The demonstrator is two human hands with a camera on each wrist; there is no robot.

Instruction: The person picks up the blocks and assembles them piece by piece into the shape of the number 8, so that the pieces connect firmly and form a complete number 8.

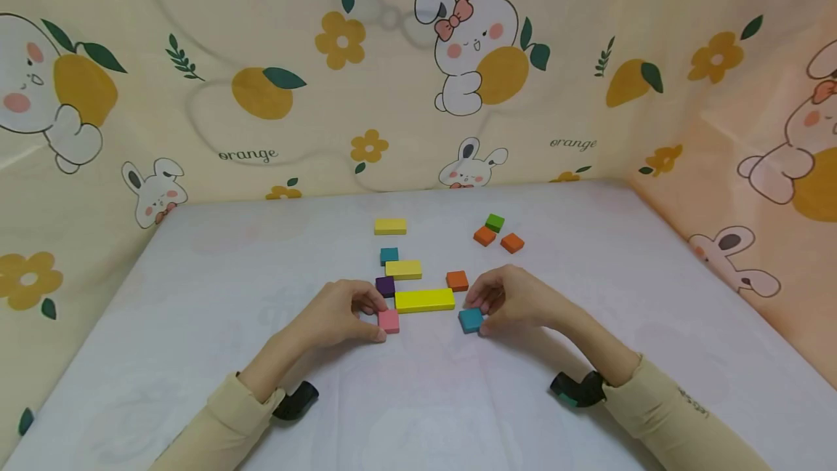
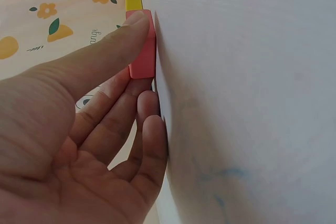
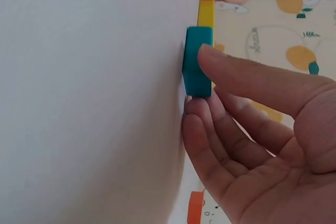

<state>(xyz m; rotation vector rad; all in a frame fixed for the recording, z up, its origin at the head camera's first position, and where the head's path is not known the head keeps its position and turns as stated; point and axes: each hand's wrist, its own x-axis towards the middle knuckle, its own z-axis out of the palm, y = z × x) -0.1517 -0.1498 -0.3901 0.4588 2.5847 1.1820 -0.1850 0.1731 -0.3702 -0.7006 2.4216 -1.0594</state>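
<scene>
A pink block (image 1: 389, 321) is pinched between the thumb and fingers of my left hand (image 1: 341, 313), near the front left end of a long bright yellow block (image 1: 424, 301). At that block's right side my right hand (image 1: 513, 298) pinches a teal block (image 1: 471, 320), a little apart from it. A dark purple block (image 1: 385, 286) lies just behind the pink one. Behind the long block lie a shorter yellow block (image 1: 403, 270) and an orange block (image 1: 457, 280). In the left wrist view, my thumb presses on the pink block (image 2: 142, 51); the teal block (image 3: 198, 64) shows likewise in the right wrist view.
Farther back lie another teal block (image 1: 389, 256) and a pale yellow block (image 1: 390, 227). To the back right, a green block (image 1: 495, 223) sits by two orange blocks (image 1: 513, 243). A patterned cloth (image 1: 392, 93) stands behind the white table (image 1: 196, 311).
</scene>
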